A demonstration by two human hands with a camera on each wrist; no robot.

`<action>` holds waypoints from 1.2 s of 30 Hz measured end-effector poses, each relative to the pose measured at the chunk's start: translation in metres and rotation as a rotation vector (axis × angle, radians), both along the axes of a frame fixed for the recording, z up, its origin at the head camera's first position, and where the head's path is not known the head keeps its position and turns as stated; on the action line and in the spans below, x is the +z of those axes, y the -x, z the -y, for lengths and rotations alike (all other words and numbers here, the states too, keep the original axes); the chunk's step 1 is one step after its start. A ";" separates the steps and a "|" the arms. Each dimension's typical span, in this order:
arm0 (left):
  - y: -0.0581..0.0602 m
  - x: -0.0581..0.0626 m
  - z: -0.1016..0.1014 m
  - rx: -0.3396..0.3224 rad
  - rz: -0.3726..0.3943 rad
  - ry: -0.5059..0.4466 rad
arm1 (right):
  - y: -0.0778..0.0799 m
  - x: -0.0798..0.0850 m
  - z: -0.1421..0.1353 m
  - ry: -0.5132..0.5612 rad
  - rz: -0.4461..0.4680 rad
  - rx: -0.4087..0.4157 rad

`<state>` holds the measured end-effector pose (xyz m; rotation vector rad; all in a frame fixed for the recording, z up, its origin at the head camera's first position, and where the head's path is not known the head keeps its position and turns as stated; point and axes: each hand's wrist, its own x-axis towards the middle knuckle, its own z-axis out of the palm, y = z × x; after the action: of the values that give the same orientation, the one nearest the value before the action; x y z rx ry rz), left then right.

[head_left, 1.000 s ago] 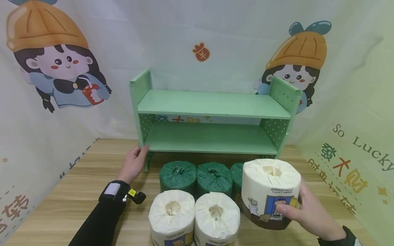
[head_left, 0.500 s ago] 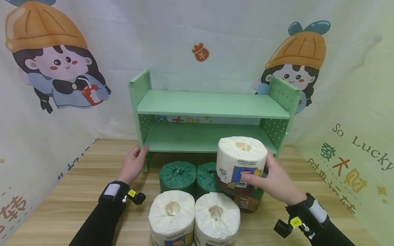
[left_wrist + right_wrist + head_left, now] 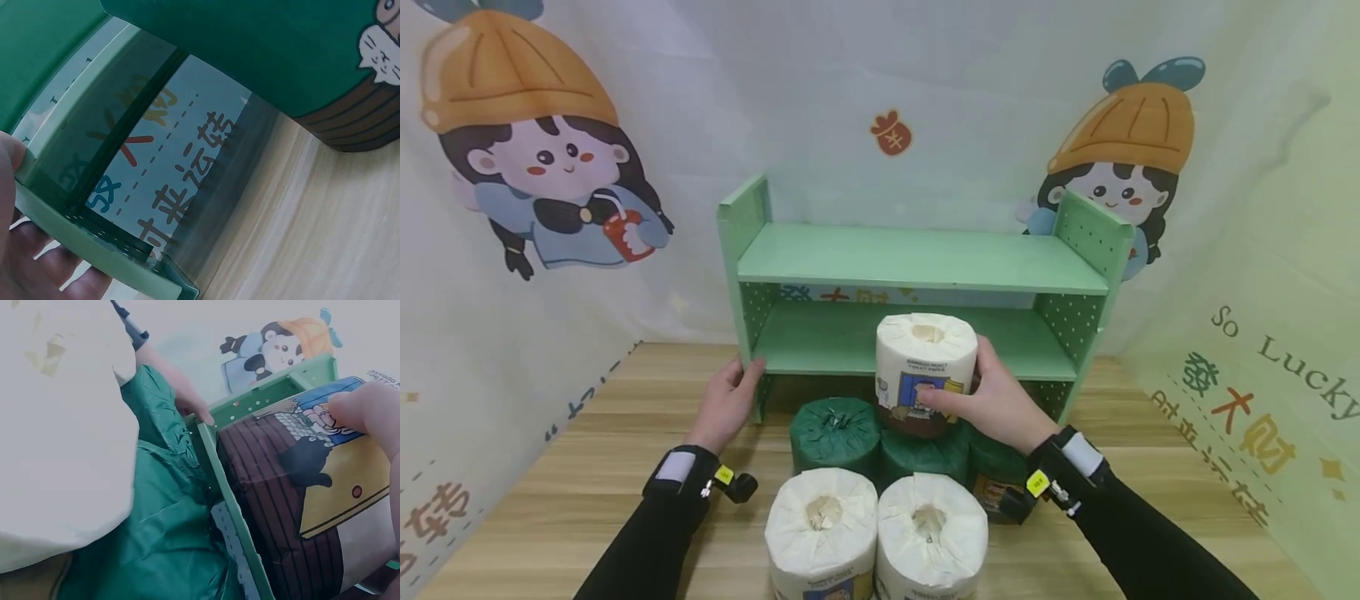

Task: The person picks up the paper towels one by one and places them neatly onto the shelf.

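Note:
A white-wrapped toilet paper roll [image 3: 927,346], printed with a cartoon, is held upright by my right hand [image 3: 1003,404], thumb across its front. It overlaps the lower board of the green two-tier shelf [image 3: 917,257] in the head view; whether they touch I cannot tell. The right wrist view shows the roll's dark brown base [image 3: 269,506] close to the board's front edge. My left hand [image 3: 727,404] grips the shelf's left side panel, thumb in front and fingers [image 3: 59,265] behind. Both boards carry nothing in the head view.
Green-wrapped rolls [image 3: 835,433] stand in a row before the shelf, partly hidden by the held roll and my right wrist. Nearer me are two white rolls, one left [image 3: 822,521] and one right [image 3: 932,529]. A printed cloth [image 3: 820,108] hangs behind the wooden table [image 3: 587,467].
My right hand has carried the white roll left and away from me, from the right side to before the lower board. The left hand has stayed on the shelf's side panel.

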<state>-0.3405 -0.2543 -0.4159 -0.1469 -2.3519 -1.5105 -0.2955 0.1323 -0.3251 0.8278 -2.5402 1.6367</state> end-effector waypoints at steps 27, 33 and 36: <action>-0.003 -0.002 -0.004 -0.020 0.001 -0.009 | 0.054 0.010 0.040 -0.151 0.005 -0.071; -0.001 -0.001 -0.002 -0.019 -0.002 -0.017 | 0.062 0.017 0.049 -0.190 -0.017 -0.049; 0.000 -0.001 -0.001 -0.014 -0.008 -0.017 | 0.066 0.020 0.056 -0.230 -0.057 -0.058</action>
<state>-0.3404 -0.2532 -0.4171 -0.1655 -2.3362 -1.5333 -0.3614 0.0763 -0.3048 0.7930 -2.7187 1.3032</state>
